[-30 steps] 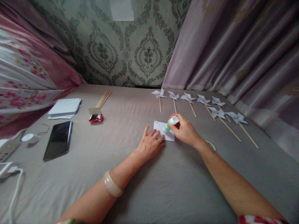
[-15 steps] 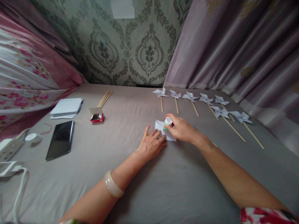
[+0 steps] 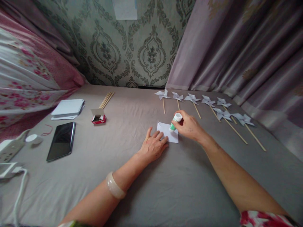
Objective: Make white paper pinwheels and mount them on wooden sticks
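A small white sheet of paper (image 3: 174, 137) lies flat on the grey cloth in front of me. My left hand (image 3: 154, 145) rests on its left part, fingers spread and holding nothing. In my right hand (image 3: 189, 126) is a white and green glue stick (image 3: 175, 122), gripped between thumb and fingers. The stick leans over the paper, its lower end at the sheet's surface. Beyond the hands, several white paper pinwheels (image 3: 192, 99) on wooden sticks lie spread out to the right.
To the left are a stack of white paper (image 3: 67, 107), a black phone (image 3: 61, 141), a small red box (image 3: 99, 119) with its flap up, and several wooden sticks (image 3: 107, 100). A power strip (image 3: 10, 149) with a white cable and a round white cap (image 3: 33, 139) sit at the far left.
My right hand has moved the glue stick over the paper, first left and more upright, then back right and tilted. The left hand has stayed on the sheet. The view has shifted slightly.
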A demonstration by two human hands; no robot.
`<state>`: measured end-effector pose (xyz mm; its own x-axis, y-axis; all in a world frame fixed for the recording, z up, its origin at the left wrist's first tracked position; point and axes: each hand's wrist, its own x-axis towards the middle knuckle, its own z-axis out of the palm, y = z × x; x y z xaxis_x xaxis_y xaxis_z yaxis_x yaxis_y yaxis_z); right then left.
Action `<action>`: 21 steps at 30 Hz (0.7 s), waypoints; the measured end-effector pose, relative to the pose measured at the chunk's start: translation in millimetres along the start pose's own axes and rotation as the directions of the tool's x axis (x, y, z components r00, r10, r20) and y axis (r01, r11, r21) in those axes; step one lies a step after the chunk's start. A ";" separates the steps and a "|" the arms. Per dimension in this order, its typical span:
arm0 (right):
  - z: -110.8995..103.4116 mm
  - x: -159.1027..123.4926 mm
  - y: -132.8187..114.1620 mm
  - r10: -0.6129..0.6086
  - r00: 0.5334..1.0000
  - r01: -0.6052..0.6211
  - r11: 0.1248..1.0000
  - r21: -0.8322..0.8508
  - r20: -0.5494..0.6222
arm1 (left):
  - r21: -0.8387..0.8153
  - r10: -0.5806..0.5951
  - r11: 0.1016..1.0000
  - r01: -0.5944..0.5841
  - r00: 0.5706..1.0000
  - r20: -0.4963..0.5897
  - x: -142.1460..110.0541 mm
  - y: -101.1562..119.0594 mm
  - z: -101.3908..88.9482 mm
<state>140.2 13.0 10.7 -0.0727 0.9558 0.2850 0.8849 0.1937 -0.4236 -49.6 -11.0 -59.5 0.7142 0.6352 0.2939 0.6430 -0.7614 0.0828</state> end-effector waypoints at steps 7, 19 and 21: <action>17.4 1.8 -8.9 -0.053 0.998 0.052 0.998 0.025 0.046 | -0.009 -0.007 1.000 0.007 1.000 0.005 -0.2 1.8 -2.8; 5.5 2.6 -5.7 -0.196 0.961 0.196 0.980 0.020 0.195 | -0.013 -0.012 1.000 0.012 1.000 0.016 0.6 1.3 -3.8; 4.0 1.3 -3.3 -0.226 0.951 0.223 0.974 0.039 0.212 | -0.018 -0.016 1.000 0.016 1.000 0.017 0.6 1.2 -3.4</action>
<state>135.3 14.4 8.9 -0.3667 0.9119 0.1844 0.8279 0.4103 -0.3825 -49.4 -12.1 -56.0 0.7084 0.6495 0.2762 0.6496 -0.7531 0.1047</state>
